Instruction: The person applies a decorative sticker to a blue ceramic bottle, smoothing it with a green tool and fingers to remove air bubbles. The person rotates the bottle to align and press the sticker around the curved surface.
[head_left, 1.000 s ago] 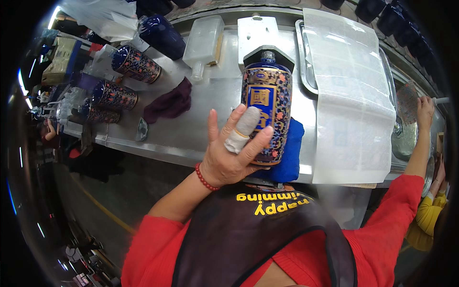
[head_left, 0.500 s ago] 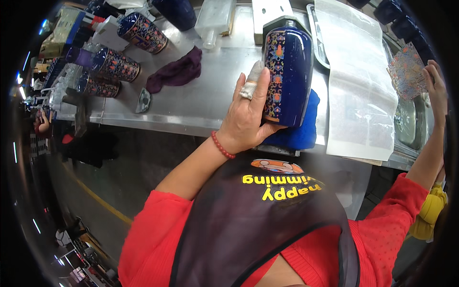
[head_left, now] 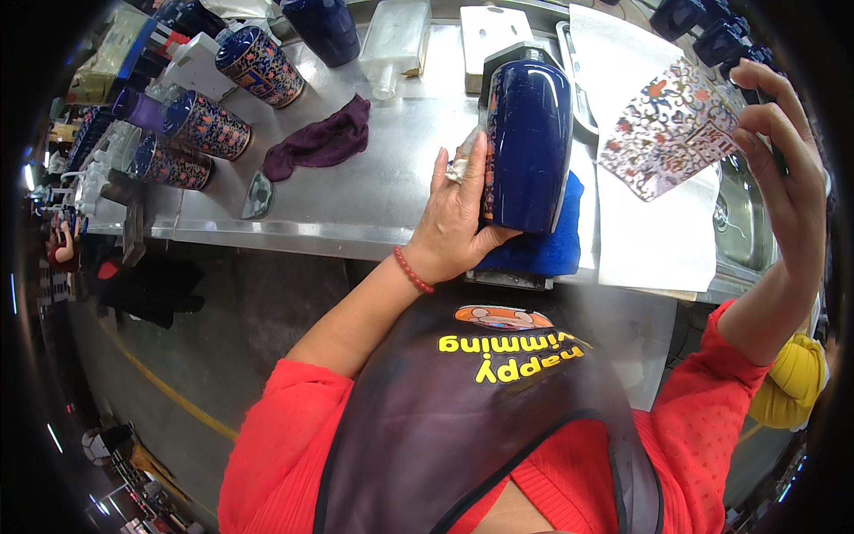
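Observation:
A glossy dark-blue vase lies with its neck pointing away, above a folded blue towel. My left hand holds its left side, thumb low and fingers along the flank, with whitish wraps on a finger. Only a sliver of a flowered band shows on the vase's left edge. Off to the right, my right hand is raised and pinches the corner of a thin, see-through sheet of flowered decal. That sheet hangs above white paper, apart from the vase.
White paper covers the bench's right part, beside a metal basin. A purple cloth and several flowered vases stand or lie to the left. Behind are a clear container and a white block. More blue vases stand far right.
My right hand has come in from the far right with the decal, now over the white paper. The vase has turned leftward, so its flowered band is mostly out of sight.

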A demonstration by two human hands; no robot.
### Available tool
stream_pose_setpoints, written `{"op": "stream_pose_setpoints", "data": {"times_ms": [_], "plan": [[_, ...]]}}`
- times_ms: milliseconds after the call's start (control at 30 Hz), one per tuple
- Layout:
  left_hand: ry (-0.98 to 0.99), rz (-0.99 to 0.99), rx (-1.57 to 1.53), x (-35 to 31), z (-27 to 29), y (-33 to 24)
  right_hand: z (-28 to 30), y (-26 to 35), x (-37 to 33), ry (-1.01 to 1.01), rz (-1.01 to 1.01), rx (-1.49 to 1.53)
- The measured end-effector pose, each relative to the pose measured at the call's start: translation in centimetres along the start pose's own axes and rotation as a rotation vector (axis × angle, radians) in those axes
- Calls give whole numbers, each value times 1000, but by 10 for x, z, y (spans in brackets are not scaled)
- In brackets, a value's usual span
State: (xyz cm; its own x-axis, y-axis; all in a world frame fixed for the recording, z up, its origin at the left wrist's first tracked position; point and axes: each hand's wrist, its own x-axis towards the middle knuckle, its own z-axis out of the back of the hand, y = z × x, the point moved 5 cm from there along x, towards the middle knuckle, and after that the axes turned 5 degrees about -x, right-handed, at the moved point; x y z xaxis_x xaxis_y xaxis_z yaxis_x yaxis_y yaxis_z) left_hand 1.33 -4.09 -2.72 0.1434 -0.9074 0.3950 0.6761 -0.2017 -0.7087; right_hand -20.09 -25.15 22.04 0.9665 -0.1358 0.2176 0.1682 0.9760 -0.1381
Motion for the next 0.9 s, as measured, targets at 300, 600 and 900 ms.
{"op": "stream_pose_setpoints", "data": {"times_ms": [300, 600, 900], "plan": [[106, 24, -808, 43, 45, -36, -1, 44, 26, -121, 37, 213], [-125, 263, -1027, 72, 50, -38, -73, 55, 66, -189, 16, 321], [-260, -4, -642, 87, 65, -73, -51, 65, 40, -381, -37, 319]]}}
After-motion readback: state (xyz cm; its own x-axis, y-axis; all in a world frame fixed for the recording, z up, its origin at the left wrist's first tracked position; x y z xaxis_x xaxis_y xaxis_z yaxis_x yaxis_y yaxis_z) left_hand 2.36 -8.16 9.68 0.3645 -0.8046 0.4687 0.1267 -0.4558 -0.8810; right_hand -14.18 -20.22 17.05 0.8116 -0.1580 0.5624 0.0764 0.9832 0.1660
